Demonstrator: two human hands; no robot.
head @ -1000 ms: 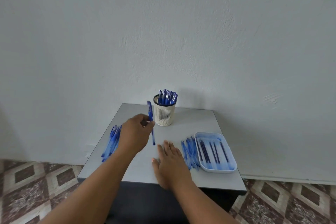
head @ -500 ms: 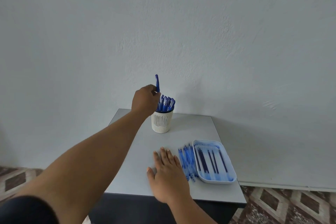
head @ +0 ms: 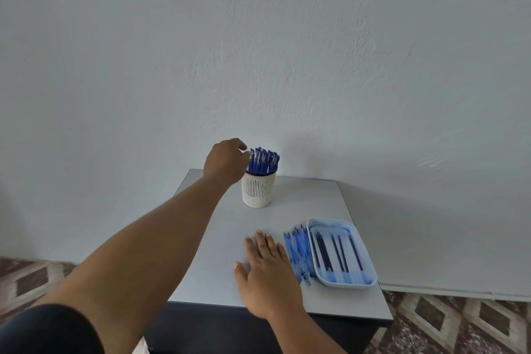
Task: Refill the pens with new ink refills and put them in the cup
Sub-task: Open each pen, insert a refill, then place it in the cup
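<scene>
A person's left hand (head: 227, 162) hovers beside the cup (head: 257, 191) of pens (head: 263, 160) near the counter's (head: 218, 261) far edge, its grip unclear; the right hand (head: 265, 270) lies flat, released.

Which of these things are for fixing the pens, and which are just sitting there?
For the job:
- white cup full of blue pens
- pile of pens lying beside the tray
- white tray holding dark refills
- left hand at the cup's rim
- right hand flat on the table

Just there:
- grey table
- patterned floor
- plain wall
</scene>
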